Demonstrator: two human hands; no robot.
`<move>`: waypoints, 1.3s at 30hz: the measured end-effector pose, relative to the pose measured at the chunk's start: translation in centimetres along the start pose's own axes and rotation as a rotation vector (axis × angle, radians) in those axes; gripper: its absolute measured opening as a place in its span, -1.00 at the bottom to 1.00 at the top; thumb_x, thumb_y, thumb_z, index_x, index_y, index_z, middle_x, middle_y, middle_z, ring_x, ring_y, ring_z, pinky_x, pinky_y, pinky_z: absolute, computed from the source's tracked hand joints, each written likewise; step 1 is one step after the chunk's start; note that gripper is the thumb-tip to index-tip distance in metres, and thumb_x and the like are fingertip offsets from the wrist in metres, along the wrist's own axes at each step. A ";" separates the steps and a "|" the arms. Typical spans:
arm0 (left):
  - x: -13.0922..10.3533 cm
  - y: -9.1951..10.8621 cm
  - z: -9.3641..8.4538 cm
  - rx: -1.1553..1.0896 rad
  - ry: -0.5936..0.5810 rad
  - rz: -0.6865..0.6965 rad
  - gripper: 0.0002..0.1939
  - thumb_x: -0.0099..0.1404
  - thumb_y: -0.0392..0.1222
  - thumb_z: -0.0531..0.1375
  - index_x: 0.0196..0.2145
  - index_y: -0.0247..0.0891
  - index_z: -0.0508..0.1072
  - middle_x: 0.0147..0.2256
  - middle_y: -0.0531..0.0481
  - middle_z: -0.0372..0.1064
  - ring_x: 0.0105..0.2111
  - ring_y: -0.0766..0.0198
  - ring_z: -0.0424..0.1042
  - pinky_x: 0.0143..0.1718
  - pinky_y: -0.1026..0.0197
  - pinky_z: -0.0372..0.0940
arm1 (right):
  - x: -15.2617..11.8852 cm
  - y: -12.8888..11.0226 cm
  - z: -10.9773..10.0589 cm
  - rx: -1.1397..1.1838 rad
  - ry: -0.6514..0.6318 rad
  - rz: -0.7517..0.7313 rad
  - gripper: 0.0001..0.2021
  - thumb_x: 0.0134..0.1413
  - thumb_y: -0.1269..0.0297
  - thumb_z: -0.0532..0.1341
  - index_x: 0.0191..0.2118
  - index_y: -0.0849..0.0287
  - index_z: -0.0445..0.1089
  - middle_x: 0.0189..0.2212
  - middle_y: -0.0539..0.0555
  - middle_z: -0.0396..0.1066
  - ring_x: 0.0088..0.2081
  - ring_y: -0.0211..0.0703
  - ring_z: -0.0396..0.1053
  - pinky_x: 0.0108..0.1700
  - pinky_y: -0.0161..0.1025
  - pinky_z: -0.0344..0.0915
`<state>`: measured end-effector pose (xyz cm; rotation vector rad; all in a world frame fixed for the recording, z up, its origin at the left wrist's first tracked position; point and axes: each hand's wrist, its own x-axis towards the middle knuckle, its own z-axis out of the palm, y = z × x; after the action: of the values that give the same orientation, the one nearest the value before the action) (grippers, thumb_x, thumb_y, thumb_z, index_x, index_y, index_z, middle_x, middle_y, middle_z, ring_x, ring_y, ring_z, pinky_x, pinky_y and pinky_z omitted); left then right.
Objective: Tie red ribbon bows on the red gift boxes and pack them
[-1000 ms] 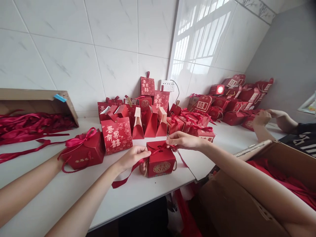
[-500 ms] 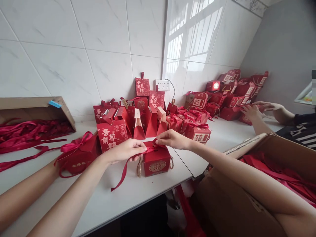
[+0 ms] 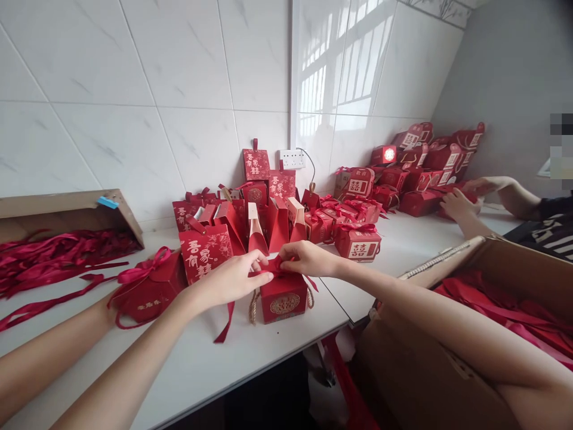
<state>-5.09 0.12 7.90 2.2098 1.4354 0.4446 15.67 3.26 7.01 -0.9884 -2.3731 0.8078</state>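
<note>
A small red gift box (image 3: 284,301) with a gold round emblem and twisted rope handles stands on the white table. Over its top, a red ribbon (image 3: 225,325) hangs down on the left side, with another end showing at the right. My left hand (image 3: 235,276) is at the box's left top edge, thumb and fingers bent around the ribbon. From the right, my right hand (image 3: 308,261) pinches the ribbon at the top of the box. The fingers partly hide the ribbon's crossing.
A bow-tied red box (image 3: 152,286) stands left, another person's forearm (image 3: 58,334) behind it. Red bags (image 3: 206,248) and boxes line the wall. Cartons of ribbon sit left (image 3: 128,221) and right (image 3: 403,346). Another person's hands (image 3: 463,200) touch boxes at far right.
My hands have come closer together over the box top. The ribbon's left tail hangs nearer the box, and a tail now shows at the right. The view has shifted slightly.
</note>
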 end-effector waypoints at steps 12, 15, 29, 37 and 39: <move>2.3 -6.4 7.4 -0.470 0.560 0.058 -0.63 0.24 0.12 -0.04 -0.29 -0.22 0.35 -0.30 -0.03 0.38 -0.26 0.18 0.37 -0.21 0.16 0.26 | 8.3 2.8 -7.2 -0.406 0.319 0.488 -0.26 -0.12 -0.14 0.20 0.12 0.24 0.15 0.10 0.37 0.16 -0.02 0.16 0.30 -0.12 -0.09 0.25; 1.8 -7.0 8.5 -0.450 0.462 0.111 -0.65 0.27 0.08 -0.04 -0.21 -0.21 0.35 -0.19 -0.07 0.37 -0.17 0.16 0.36 -0.15 0.14 0.26 | 10.8 4.1 -5.9 -0.444 0.324 0.561 -0.33 -0.15 -0.01 0.26 0.07 0.24 0.17 0.03 0.37 0.23 0.01 0.23 0.27 -0.11 -0.02 0.25; 1.7 -7.1 8.5 -0.378 0.341 0.115 -0.63 0.33 0.05 -0.11 -0.16 -0.24 0.31 -0.14 -0.12 0.35 -0.10 0.15 0.33 -0.02 0.09 0.20 | 8.1 6.1 -9.6 -0.318 0.653 0.543 -0.64 -0.14 0.54 0.20 -0.12 0.25 0.38 -0.20 0.16 0.44 -0.23 -0.13 0.41 -0.34 -0.34 0.33; 1.7 -6.5 8.4 -0.342 0.295 0.098 -0.61 0.33 0.07 -0.14 -0.16 -0.25 0.30 -0.12 -0.18 0.35 -0.09 0.10 0.35 -0.02 0.04 0.21 | -1.9 4.4 -19.3 -0.304 0.965 0.514 -0.58 -0.02 0.49 0.18 0.03 0.37 0.27 -0.20 0.26 0.41 -0.35 -0.26 0.39 -0.37 -0.36 0.29; 1.8 -6.5 8.5 -0.333 0.266 0.081 -0.59 0.32 0.09 -0.12 -0.12 -0.25 0.28 -0.10 -0.19 0.34 -0.13 0.10 0.38 -0.04 0.04 0.23 | -4.9 4.4 -21.2 -0.389 1.022 0.581 -0.59 -0.03 0.50 0.17 0.01 0.34 0.29 -0.17 0.29 0.40 -0.26 -0.20 0.39 -0.30 -0.31 0.28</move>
<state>-5.06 2.25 -2.74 1.9981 1.2890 0.9623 33.48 9.39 18.72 -1.7467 -1.3596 -0.0735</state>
